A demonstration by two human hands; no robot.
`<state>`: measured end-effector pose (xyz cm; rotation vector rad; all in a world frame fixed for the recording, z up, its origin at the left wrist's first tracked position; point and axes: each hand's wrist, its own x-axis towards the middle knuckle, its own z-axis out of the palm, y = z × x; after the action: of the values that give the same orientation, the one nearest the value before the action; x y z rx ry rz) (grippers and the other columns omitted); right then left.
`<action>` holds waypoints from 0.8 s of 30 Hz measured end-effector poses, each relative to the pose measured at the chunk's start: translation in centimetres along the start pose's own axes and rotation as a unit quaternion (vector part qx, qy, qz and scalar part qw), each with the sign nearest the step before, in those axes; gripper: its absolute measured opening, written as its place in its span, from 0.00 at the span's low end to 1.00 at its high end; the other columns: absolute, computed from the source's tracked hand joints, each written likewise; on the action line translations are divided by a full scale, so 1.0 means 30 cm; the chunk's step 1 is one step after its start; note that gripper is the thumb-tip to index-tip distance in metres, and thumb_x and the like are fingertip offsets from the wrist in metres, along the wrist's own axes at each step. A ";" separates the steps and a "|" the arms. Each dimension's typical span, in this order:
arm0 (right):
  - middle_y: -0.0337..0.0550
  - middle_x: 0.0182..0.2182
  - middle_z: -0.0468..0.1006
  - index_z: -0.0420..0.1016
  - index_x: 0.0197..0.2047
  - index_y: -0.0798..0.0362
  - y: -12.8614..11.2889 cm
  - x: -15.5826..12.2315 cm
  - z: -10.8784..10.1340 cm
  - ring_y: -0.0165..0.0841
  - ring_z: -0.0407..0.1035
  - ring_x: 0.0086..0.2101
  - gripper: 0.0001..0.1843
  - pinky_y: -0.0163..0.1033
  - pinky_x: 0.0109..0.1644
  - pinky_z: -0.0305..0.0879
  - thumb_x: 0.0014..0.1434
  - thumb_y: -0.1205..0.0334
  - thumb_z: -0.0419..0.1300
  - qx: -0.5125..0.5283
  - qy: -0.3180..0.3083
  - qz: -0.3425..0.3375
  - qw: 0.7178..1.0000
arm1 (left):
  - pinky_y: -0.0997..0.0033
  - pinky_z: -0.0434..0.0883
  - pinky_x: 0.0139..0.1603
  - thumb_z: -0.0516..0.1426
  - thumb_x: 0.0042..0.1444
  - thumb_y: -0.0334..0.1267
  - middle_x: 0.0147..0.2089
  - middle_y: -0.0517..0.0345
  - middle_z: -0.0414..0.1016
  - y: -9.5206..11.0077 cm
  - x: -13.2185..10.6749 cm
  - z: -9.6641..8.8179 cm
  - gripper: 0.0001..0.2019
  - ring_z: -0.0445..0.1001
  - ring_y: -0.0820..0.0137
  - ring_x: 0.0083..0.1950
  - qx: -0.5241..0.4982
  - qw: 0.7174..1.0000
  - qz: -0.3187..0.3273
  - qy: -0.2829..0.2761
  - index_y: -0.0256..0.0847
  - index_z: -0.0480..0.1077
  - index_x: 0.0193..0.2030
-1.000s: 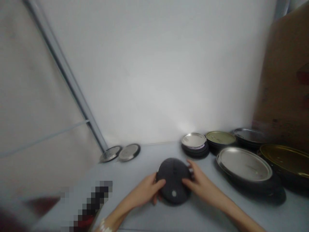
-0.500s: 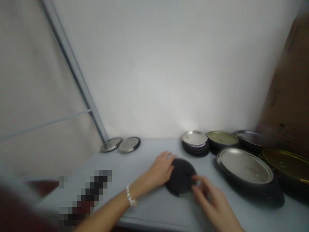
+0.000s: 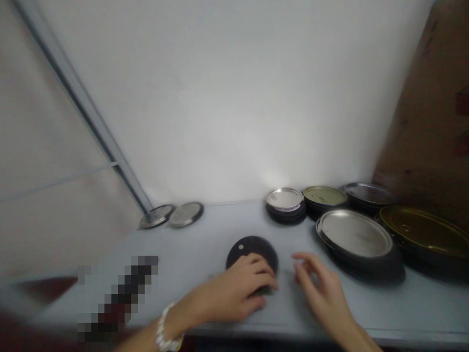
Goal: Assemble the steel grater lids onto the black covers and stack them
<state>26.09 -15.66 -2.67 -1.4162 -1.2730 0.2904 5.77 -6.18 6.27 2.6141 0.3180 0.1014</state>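
Note:
A dark round lid (image 3: pixel 252 249) with a small pale dot near its far edge lies on the grey table in front of me. My left hand (image 3: pixel 234 288) covers its near half, fingers curled over it, and hides that part. My right hand (image 3: pixel 318 288) is open and holds nothing, a short gap to the right of the lid. Beyond it stands a large silver-faced lid (image 3: pixel 353 234) on a dark base. A bead bracelet (image 3: pixel 164 330) circles my left wrist.
Stacked metal lids (image 3: pixel 285 200), a green-gold lid (image 3: pixel 324 196), a dark-rimmed silver lid (image 3: pixel 368 193) and a large gold lid (image 3: pixel 415 230) line the back right. Two small lids (image 3: pixel 185 214) sit back left. A cardboard box (image 3: pixel 425 122) stands at right; a pixelated patch (image 3: pixel 117 298) covers the near left.
The lid has turned, bringing its pale dot from the near side to the far side. My right hand has let go and moved right, while my left hand now lies over the lid.

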 end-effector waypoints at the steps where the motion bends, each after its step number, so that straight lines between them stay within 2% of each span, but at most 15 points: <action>1: 0.38 0.22 0.73 0.75 0.45 0.53 -0.001 0.000 0.000 0.33 0.71 0.25 0.18 0.31 0.23 0.65 0.68 0.48 0.53 -0.003 -0.005 -0.005 1.000 | 0.60 0.61 0.67 0.58 0.61 0.33 0.56 0.55 0.75 0.008 -0.041 -0.020 0.19 0.65 0.60 0.63 -0.026 0.999 -0.033 -0.002 0.50 0.73 0.58; 4: 0.38 0.23 0.74 0.75 0.44 0.52 0.002 0.000 -0.001 0.32 0.71 0.25 0.17 0.32 0.25 0.66 0.69 0.50 0.52 -0.020 -0.024 -0.021 0.999 | 0.63 0.65 0.64 0.56 0.63 0.38 0.59 0.55 0.73 -0.014 -0.164 -0.075 0.19 0.70 0.62 0.60 -0.070 0.985 -0.153 0.046 0.52 0.70 0.61; 7: 0.42 0.28 0.78 0.75 0.42 0.51 0.002 -0.002 0.001 0.34 0.73 0.29 0.14 0.34 0.31 0.70 0.69 0.54 0.51 -0.047 -0.062 -0.058 0.995 | 0.64 0.65 0.64 0.54 0.64 0.41 0.58 0.57 0.74 -0.102 -0.270 -0.100 0.15 0.71 0.62 0.59 -0.038 0.967 -0.222 0.120 0.52 0.73 0.56; 10: 0.46 0.34 0.80 0.75 0.44 0.51 -0.008 -0.004 0.004 0.36 0.75 0.35 0.12 0.38 0.40 0.72 0.69 0.59 0.51 -0.075 -0.106 -0.125 0.984 | 0.65 0.68 0.60 0.57 0.60 0.39 0.57 0.56 0.75 -0.202 -0.334 -0.084 0.16 0.73 0.62 0.56 -0.006 0.955 -0.267 0.125 0.50 0.73 0.55; 12: 0.47 0.36 0.79 0.74 0.46 0.51 -0.015 -0.006 0.006 0.37 0.75 0.37 0.11 0.40 0.43 0.72 0.69 0.61 0.51 -0.094 -0.126 -0.162 0.974 | 0.66 0.69 0.57 0.57 0.58 0.38 0.55 0.55 0.76 -0.248 -0.349 -0.058 0.17 0.74 0.62 0.52 0.003 0.948 -0.288 0.133 0.48 0.73 0.55; 15: 0.47 0.37 0.79 0.74 0.46 0.51 -0.020 -0.009 0.008 0.38 0.74 0.38 0.11 0.42 0.44 0.72 0.69 0.63 0.50 -0.115 -0.141 -0.186 0.965 | 0.67 0.70 0.54 0.56 0.57 0.36 0.52 0.53 0.76 -0.279 -0.342 -0.024 0.16 0.75 0.62 0.49 0.013 0.945 -0.296 0.139 0.45 0.73 0.52; 20: 0.47 0.37 0.78 0.73 0.45 0.51 -0.016 -0.008 0.006 0.38 0.73 0.38 0.11 0.42 0.43 0.71 0.70 0.63 0.49 -0.111 -0.155 -0.163 0.968 | 0.67 0.68 0.49 0.53 0.56 0.33 0.42 0.51 0.78 -0.293 -0.312 -0.004 0.09 0.75 0.62 0.45 0.050 0.931 -0.333 0.138 0.40 0.74 0.39; 24: 0.47 0.37 0.78 0.73 0.44 0.51 -0.011 -0.009 0.006 0.37 0.73 0.39 0.12 0.42 0.44 0.71 0.71 0.61 0.49 -0.106 -0.164 -0.151 0.969 | 0.69 0.67 0.46 0.51 0.57 0.32 0.40 0.53 0.77 -0.300 -0.298 -0.011 0.09 0.74 0.64 0.42 0.054 0.938 -0.322 0.119 0.40 0.72 0.39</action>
<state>25.67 -15.87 -2.58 -1.3616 -1.8144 0.1883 -4.79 -0.57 2.01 2.4626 1.2724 0.1763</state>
